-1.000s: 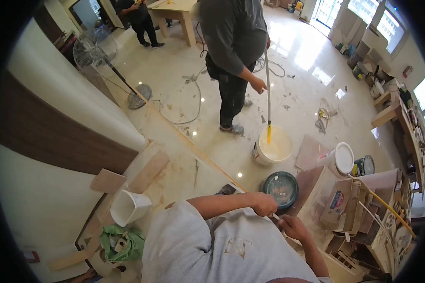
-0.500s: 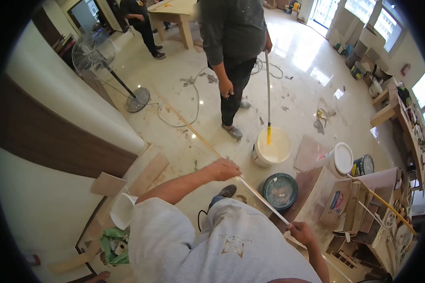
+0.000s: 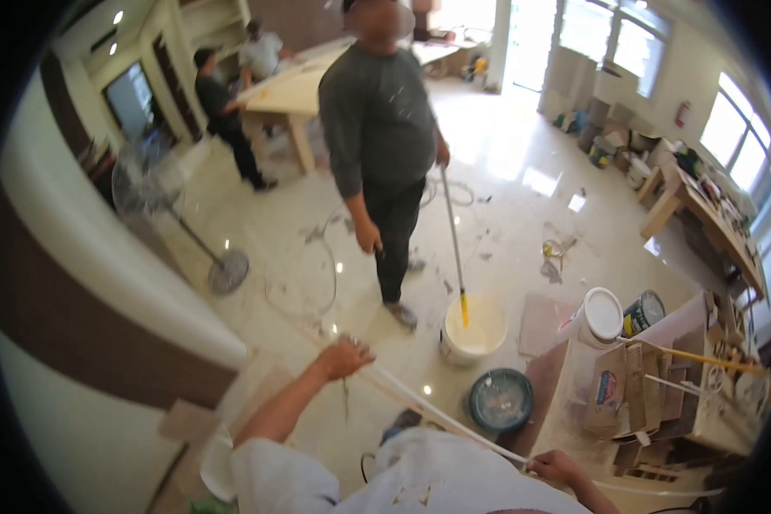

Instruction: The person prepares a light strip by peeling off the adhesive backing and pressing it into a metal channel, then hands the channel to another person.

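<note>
Two hands are gripping one long, thin pale strip [image 3: 441,414] in the head view, the only view there is. The left hand [image 3: 344,358] is reaching far forward with its fingers curled over the strip's upper stretch, above the glossy floor [image 3: 522,214]. The right hand [image 3: 555,468] is closing around the strip low and close to the body, just beside the cluttered cardboard boxes [image 3: 625,390]. The strip is running slantwise between the two hands and carrying on past the right one toward the lower right; its far end beyond the left hand is blurring out, so I cannot tell where it stops.

A white bucket [image 3: 473,330] is standing near the strip, with a dark round lid [image 3: 500,399] just beside it. Another person [image 3: 377,137] is standing behind the bucket, holding a long pole [image 3: 452,240] whose yellow lower end is dipping into it.

By my reading, the strip is being lifted and steered lengthwise, hand well apart from hand. The next move is calling for both grips staying firm and level, so the thin length is not sagging or swinging into the bucket, the pole or the person nearby.
</note>
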`<state>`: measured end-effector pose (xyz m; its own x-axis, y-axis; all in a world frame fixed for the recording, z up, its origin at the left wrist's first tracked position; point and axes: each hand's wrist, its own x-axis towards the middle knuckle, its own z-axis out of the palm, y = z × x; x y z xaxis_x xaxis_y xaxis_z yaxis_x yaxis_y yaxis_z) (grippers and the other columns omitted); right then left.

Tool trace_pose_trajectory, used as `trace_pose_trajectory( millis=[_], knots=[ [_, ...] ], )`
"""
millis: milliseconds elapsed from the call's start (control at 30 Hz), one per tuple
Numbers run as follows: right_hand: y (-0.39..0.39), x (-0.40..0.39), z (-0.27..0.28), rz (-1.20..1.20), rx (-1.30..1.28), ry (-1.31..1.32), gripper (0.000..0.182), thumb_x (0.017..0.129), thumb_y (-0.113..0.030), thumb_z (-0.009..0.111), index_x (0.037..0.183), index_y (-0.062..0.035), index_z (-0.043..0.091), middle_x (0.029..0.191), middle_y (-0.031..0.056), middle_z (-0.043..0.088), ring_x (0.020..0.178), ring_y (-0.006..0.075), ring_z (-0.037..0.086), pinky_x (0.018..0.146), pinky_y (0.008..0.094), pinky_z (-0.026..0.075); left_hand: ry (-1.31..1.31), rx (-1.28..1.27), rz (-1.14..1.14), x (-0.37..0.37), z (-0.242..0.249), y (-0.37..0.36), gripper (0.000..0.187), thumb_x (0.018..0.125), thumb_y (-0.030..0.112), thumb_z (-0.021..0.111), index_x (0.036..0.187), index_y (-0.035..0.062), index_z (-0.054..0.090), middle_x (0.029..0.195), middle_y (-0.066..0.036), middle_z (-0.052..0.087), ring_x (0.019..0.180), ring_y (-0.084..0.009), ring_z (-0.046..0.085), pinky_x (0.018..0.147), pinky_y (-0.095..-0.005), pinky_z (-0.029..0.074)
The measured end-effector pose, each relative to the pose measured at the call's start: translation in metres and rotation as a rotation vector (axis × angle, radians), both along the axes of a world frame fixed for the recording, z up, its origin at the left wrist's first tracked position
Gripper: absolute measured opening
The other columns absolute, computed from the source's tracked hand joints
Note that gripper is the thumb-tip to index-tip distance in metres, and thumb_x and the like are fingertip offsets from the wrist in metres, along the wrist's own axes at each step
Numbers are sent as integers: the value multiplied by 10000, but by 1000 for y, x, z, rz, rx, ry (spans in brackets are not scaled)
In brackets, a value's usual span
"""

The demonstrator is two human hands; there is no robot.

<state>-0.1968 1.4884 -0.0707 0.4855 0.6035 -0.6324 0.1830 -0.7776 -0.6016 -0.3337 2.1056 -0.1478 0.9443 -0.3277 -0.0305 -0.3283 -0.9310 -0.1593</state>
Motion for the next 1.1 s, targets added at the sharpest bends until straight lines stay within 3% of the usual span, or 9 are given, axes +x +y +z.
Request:
trace_pose_trajectory(
  millis=[333, 467, 600, 700, 800, 867, 900, 967, 1100],
  knots=[
    [8, 8, 4, 158, -24, -65, 423, 956, -513, 577, 1035, -145, 771, 865, 130, 736, 782, 283, 701, 765, 392, 543, 263, -311, 127, 28, -21, -85, 711, 878, 752, 473, 1137, 132, 706, 1296, -108, 608, 1273, -275, 526, 1006, -585, 368],
    [37, 14, 30, 255, -55, -123, 459, 971, -528, 524, 1052, -138, 753, 920, 160, 720, 908, 341, 679, 850, 429, 522, 521, -744, -64, 68, 32, -227, 515, 960, 521, 554, 1229, 91, 644, 1277, -137, 636, 1186, -326, 602, 992, -459, 458],
    [26, 40, 5, 220, -9, -231, 514, 916, -588, 552, 904, -118, 760, 816, 172, 708, 746, 346, 672, 734, 456, 535, 761, -999, -294, 101, 48, -303, 420, 996, 414, 542, 1214, 66, 629, 1078, -177, 693, 995, -352, 663, 871, -444, 523],
    [30, 54, 45, 320, -60, -320, 439, 897, -515, 633, 842, -93, 743, 731, 186, 679, 629, 344, 626, 605, 461, 497, 1017, -1120, -1, 124, 71, -337, 338, 1004, 331, 538, 1167, 54, 642, 906, -192, 678, 754, -318, 651, 701, -404, 520],
    [27, 30, 127, 107, -222, -562, 313, 841, -376, 665, 827, -72, 740, 785, 184, 684, 713, 355, 652, 637, 457, 516, 858, -1240, -188, 144, 77, -360, 236, 996, 204, 544, 1090, 22, 661, 717, -26, 604, 604, -149, 544, 569, -330, 449],
    [2, 13, 127, -45, 108, -1307, 263, 838, -328, 685, 904, -78, 726, 852, 152, 663, 773, 348, 628, 694, 425, 516, 907, -1239, -235, 155, 89, -382, 217, 996, 174, 538, 1060, 6, 660, 673, 25, 554, 594, -104, 503, 546, -306, 421],
    [-7, 4, 138, -101, 74, -1312, 263, 838, -328, 685, 904, -78, 726, 852, 152, 663, 773, 348, 628, 694, 425, 516, 899, -1292, -188, 159, 101, -394, 208, 997, 165, 534, 1036, 2, 657, 665, 40, 523, 592, -79, 469, 532, -281, 388],
    [-23, -16, 166, -740, 97, -1767, 211, 832, -251, 710, 955, -81, 697, 870, 118, 631, 775, 320, 606, 725, 383, 509, 904, -1345, -151, 164, 120, -416, 203, 999, 156, 530, 1011, -3, 655, 658, 56, 492, 590, -54, 435, 519, -257, 355],
    [-65, -36, 139, -1614, 495, -1399, 193, 924, -227, 692, 964, -40, 668, 868, 107, 651, 791, 190, 646, 675, 313, 503, 984, -1423, -109, 156, 154, -461, 198, 1003, 161, 525, 989, 14, 658, 650, 58, 487, 558, -23, 403, 494, -219, 314]
  ],
)
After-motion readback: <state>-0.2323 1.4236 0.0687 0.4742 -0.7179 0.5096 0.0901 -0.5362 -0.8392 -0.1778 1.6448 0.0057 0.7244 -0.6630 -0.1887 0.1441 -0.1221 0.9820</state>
